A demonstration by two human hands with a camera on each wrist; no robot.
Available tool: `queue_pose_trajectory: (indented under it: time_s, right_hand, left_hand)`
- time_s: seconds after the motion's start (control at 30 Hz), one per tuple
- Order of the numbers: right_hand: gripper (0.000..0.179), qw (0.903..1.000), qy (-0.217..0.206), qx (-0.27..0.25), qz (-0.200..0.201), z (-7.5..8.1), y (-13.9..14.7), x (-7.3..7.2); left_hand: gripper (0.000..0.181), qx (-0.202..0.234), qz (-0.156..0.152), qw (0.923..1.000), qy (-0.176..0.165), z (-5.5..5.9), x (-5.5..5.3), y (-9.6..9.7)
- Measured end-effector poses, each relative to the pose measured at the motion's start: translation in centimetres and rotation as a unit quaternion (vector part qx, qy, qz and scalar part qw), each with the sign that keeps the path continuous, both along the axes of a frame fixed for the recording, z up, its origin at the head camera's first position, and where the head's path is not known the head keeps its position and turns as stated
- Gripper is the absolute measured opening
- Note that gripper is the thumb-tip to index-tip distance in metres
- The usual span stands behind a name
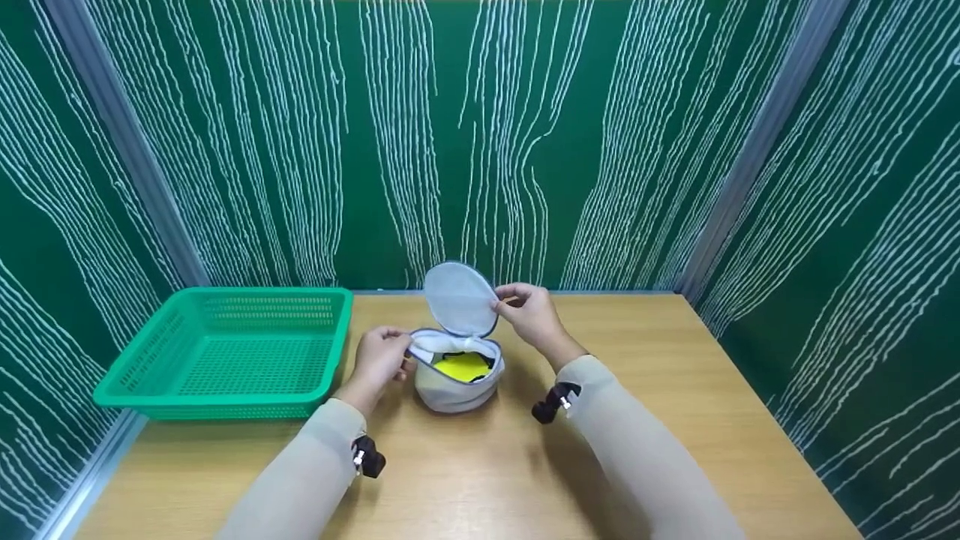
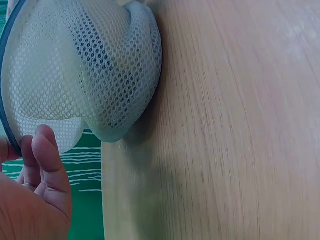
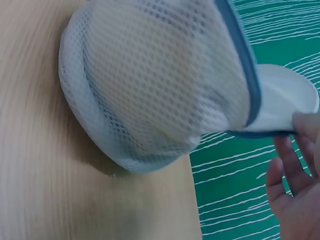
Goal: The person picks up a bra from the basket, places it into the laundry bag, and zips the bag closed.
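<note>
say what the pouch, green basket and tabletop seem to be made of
Pouch: soft, matte mesh, probably synthetic, from its small holes and folds. Green basket: likely moulded plastic, slightly glossy, with regular slots. Tabletop: satin wood or wood-look laminate; the grain fits both.

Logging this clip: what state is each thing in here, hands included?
Mesh bag: open, upright on the table
Lid: raised, away from the bag's opening
Yellow item: inside the bag, partly visible
Green basket: upright, open-topped
Left hand: pinching the bag's rim
Right hand: pinching the lid's edge
</note>
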State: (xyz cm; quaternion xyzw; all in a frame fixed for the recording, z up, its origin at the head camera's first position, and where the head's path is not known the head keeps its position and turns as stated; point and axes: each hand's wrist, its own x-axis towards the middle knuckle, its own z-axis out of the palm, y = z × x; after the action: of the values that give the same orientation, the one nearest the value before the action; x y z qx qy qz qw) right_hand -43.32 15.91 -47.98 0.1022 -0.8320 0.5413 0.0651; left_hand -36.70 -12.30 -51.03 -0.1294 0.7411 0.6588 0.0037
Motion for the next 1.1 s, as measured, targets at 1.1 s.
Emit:
queue_pose_trajectory:
  time_s: [1.1]
  right_hand:
    - [0.018,0.9706,-0.092,0.016,0.222,-1.5,1.6,1.7]
  left_hand:
    - [0.040,-0.002,-0.026,0.9992,-0.030,0.4,0.3,-0.4]
